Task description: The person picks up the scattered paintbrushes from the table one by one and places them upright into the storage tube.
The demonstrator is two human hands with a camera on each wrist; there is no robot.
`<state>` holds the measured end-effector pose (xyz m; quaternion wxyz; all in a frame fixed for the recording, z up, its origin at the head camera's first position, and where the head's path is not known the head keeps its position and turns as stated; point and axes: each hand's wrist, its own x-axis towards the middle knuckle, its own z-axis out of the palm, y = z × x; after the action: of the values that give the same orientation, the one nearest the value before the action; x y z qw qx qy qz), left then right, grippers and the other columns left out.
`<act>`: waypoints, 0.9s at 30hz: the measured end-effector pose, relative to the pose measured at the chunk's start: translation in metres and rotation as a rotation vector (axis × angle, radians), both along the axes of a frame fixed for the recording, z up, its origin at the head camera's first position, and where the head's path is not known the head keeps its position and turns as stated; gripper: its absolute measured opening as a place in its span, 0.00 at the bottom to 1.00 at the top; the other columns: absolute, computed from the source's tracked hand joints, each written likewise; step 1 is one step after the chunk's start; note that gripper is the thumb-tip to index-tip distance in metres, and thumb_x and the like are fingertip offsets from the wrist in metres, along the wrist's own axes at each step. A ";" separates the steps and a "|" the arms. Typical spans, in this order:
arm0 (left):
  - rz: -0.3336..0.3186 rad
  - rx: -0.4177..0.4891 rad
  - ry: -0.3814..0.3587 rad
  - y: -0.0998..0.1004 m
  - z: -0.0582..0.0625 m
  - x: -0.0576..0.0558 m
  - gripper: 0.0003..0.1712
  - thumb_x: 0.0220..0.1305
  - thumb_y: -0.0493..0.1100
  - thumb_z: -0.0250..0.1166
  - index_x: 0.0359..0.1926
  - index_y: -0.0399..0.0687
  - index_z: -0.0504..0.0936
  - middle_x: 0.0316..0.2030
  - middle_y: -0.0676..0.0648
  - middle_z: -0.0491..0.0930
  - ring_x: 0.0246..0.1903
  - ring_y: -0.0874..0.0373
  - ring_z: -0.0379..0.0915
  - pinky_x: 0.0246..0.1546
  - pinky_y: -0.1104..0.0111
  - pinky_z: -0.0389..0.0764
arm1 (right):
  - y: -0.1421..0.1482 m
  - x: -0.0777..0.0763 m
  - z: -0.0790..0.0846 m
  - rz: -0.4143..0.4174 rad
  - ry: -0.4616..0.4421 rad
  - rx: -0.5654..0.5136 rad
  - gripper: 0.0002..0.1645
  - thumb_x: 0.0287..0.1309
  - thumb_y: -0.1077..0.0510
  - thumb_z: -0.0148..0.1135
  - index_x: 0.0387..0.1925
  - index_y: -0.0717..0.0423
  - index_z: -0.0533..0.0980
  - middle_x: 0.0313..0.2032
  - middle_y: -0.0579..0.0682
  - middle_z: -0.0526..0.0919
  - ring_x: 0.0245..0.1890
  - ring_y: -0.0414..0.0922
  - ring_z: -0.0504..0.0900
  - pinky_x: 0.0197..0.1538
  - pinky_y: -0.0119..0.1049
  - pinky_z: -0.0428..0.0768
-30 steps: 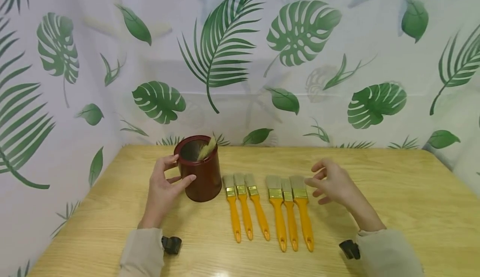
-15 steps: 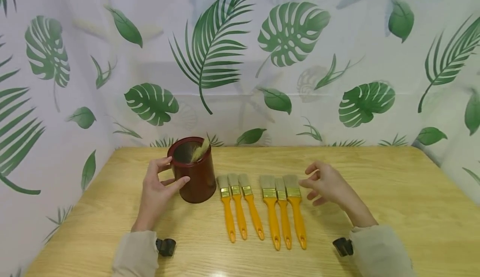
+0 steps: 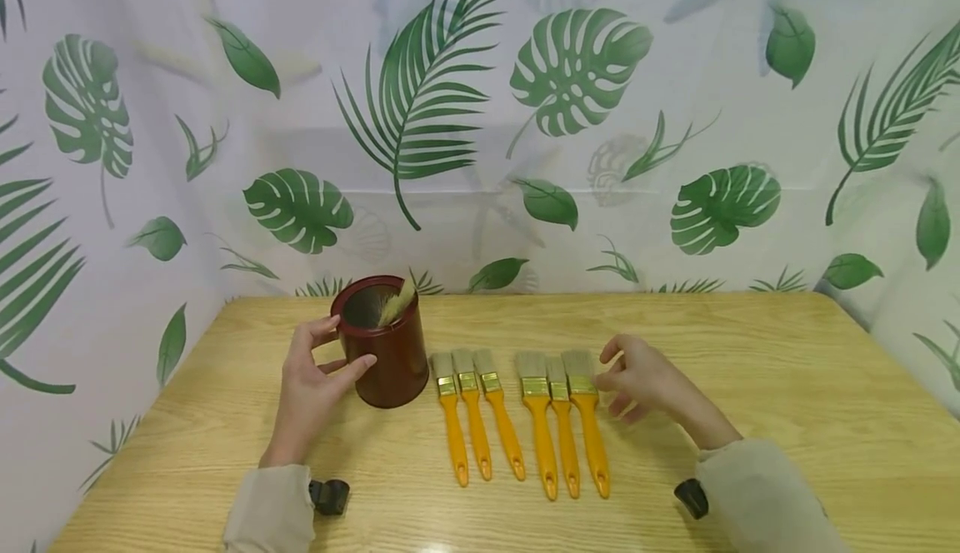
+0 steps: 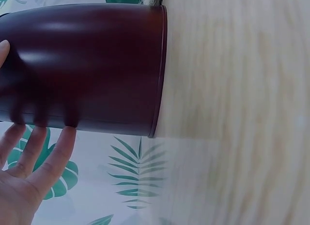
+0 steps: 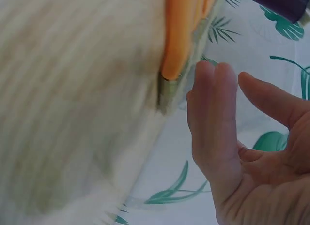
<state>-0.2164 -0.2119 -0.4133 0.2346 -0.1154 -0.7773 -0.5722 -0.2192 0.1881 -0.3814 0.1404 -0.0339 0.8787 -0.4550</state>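
A dark red can (image 3: pixel 390 370) stands upright on the table, and a pale bristly tuft (image 3: pixel 397 303) sticks up inside its rim. My left hand (image 3: pixel 311 395) holds the can from the left, thumb on its front and fingers against the far side; in the left wrist view several fingertips (image 4: pixel 68 135) touch the can wall. Right of the can lie three small paintbrushes (image 3: pixel 472 420) with yellow handles, then three larger paintbrushes (image 3: pixel 566 432), all bristles away from me. My right hand (image 3: pixel 645 378) holds nothing, fingers loosely bent, fingertips close beside the rightmost brush's bristles.
The wooden table (image 3: pixel 787 420) runs back to a white leaf-print curtain (image 3: pixel 480 120), which also hangs along the left side. Each wrist wears a black camera mount, seen by the left sleeve (image 3: pixel 273 507) and right sleeve (image 3: pixel 761 499).
The head view has shifted, moving the scene leftward. My right hand has come slightly lower and nearer the rightmost brush. The left hand keeps its hold on the can.
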 end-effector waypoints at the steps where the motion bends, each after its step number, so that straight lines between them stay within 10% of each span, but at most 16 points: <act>1: 0.001 -0.001 -0.003 0.000 0.000 0.000 0.32 0.57 0.27 0.74 0.59 0.32 0.69 0.61 0.41 0.71 0.55 0.52 0.69 0.44 0.76 0.81 | 0.000 0.000 -0.002 0.000 -0.009 0.000 0.22 0.64 0.66 0.64 0.51 0.73 0.64 0.34 0.62 0.77 0.21 0.49 0.83 0.25 0.45 0.87; 16: 0.009 -0.012 -0.010 0.000 -0.001 0.001 0.32 0.57 0.27 0.74 0.59 0.32 0.69 0.61 0.41 0.71 0.55 0.55 0.67 0.44 0.76 0.81 | -0.004 0.005 -0.015 0.030 -0.155 -0.012 0.33 0.62 0.65 0.67 0.57 0.74 0.57 0.31 0.60 0.81 0.20 0.47 0.83 0.24 0.40 0.86; 27: 0.006 -0.009 -0.005 0.000 -0.001 0.000 0.32 0.57 0.27 0.74 0.59 0.31 0.68 0.61 0.40 0.71 0.55 0.55 0.67 0.44 0.77 0.81 | -0.015 0.001 -0.018 0.066 -0.092 0.175 0.34 0.52 0.68 0.73 0.54 0.79 0.65 0.21 0.57 0.80 0.17 0.46 0.81 0.21 0.41 0.85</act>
<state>-0.2168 -0.2116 -0.4145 0.2340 -0.1126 -0.7808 -0.5683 -0.2184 0.1735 -0.3998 0.1980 -0.0297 0.9060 -0.3729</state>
